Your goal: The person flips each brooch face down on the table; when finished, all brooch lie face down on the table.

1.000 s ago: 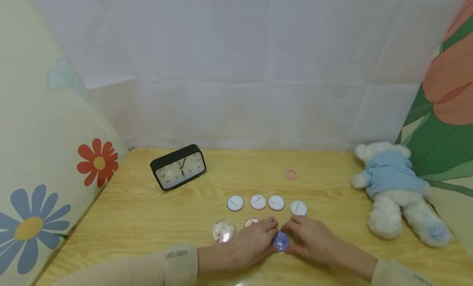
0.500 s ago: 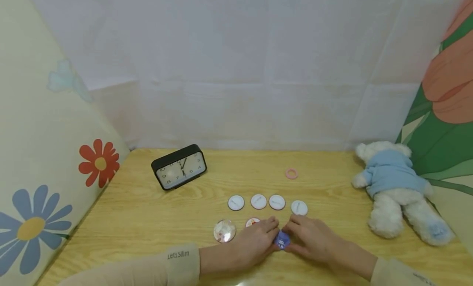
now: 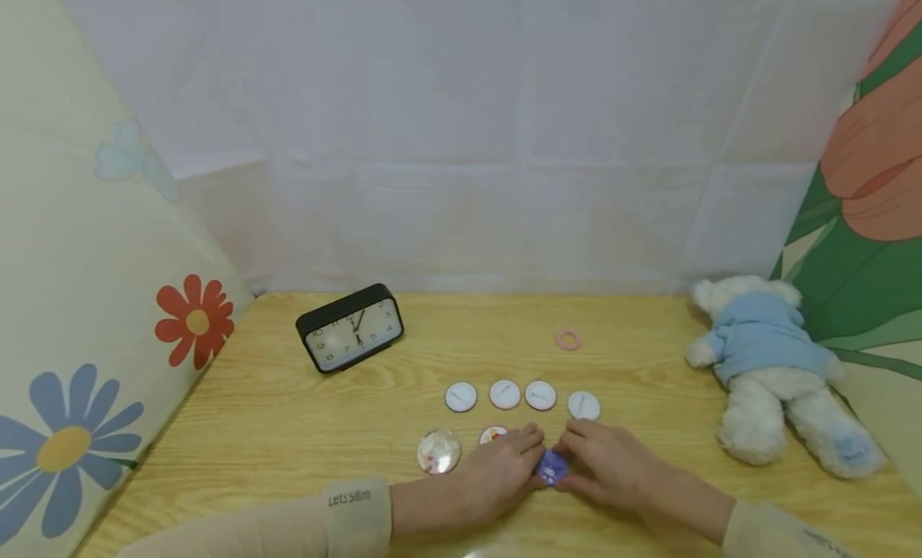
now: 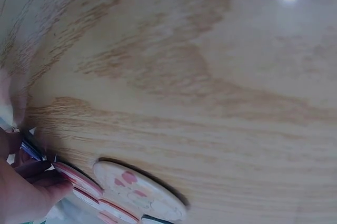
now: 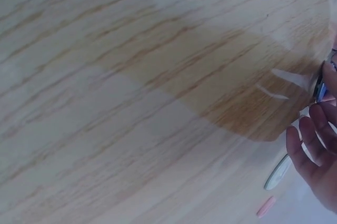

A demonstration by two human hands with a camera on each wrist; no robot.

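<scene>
Two hands meet low on the counter (image 3: 288,414) in the head view. Left hand (image 3: 497,470) and right hand (image 3: 608,466) both pinch a small blue badge (image 3: 551,467), fingertips curled onto it from either side; badge sits tilted between them, just off or on the wood, cannot tell which. Just past the left hand's fingertips: a red-and-white badge (image 3: 492,435), partly covered by them. Further out to that hand's outer side: a shiny domed badge (image 3: 438,451). Beyond both hands: a row of four white discs (image 3: 504,395), the last one just beyond the right hand's fingers. Well beyond the row: a pink ring (image 3: 567,339). Far out past the left hand: a black clock (image 3: 350,327). Well off the right hand's outer side: a plush bear (image 3: 774,370), lying down.

Left wrist view: left hand (image 4: 23,190) at the frame corner, fingers (image 4: 39,169) curled; blue badge (image 4: 30,150) edge shows just beside them. Red-and-white badge (image 4: 138,191) lies flat on the counter (image 4: 210,77) right next to the fingers.

Right wrist view: right hand (image 5: 318,150) at the frame edge, fingers (image 5: 303,140) bent, blue badge (image 5: 320,90) sliver at the fingertips. One white disc (image 5: 276,172) edge-on just beside the hand, pink ring (image 5: 265,207) further off, counter (image 5: 131,103) fills the rest.
</scene>
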